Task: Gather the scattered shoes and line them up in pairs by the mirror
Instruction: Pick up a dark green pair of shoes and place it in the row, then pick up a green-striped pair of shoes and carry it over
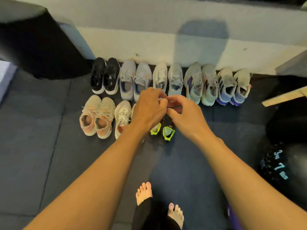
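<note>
Two rows of shoes stand in pairs on the dark mat against the white wall base (149,44). The back row holds a black pair (105,75), a grey pair (135,78), a pale grey pair (167,77), a pair with purple and orange stripes (201,83) and a white-and-blue pair (232,85). In front are a beige-pink pair (97,117), a white pair (123,117) partly hidden by my left arm, and a black pair with neon green heels (166,132). My left hand (149,108) and my right hand (186,113) meet above the black pair, fingers curled on a small dark item (174,106) too blurred to identify.
A black medicine ball marked 7 lbs (274,165) lies at the right, with a wooden piece (284,97) above it. A large black object (38,47) fills the upper left. My bare feet (144,191) stand on the mat below the shoes.
</note>
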Demonstrator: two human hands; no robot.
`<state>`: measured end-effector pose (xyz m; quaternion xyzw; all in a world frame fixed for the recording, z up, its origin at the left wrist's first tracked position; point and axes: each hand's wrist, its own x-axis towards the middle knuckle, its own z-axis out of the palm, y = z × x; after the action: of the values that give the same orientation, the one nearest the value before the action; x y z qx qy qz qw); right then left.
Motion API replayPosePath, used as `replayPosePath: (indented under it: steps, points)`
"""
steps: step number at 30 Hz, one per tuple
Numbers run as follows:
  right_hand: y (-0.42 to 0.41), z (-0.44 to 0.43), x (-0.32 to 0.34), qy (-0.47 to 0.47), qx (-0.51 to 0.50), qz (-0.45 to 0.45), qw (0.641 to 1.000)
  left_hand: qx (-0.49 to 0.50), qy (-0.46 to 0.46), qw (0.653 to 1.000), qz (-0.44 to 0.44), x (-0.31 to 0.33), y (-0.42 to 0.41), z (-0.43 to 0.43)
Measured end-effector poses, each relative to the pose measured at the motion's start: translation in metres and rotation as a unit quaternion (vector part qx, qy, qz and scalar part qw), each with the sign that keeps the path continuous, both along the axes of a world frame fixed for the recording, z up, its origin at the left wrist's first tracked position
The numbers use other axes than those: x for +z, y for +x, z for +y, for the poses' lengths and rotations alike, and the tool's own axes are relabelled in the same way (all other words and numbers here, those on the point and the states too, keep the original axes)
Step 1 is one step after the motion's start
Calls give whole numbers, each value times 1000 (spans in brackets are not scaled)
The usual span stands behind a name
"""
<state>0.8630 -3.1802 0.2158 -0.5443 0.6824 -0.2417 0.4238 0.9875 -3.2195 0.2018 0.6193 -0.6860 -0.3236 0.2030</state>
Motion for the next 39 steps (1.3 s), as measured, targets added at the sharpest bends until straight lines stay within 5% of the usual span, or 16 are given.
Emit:
replayPosePath:
  steps: [9,17,27,39]
  points:
    - [16,31,333,-216,59,-14,975,52,-184,978,79,358,30,49]
    - [34,148,530,-322,228,-116,911,156,-330,929,58,569,60,214]
    - [124,344,682,-411,433,-208,775,339,-434,834,-35,714,132,488]
    - [283,719,722,-335,638,-377,582,558,-456,672,-171,757,190,920]
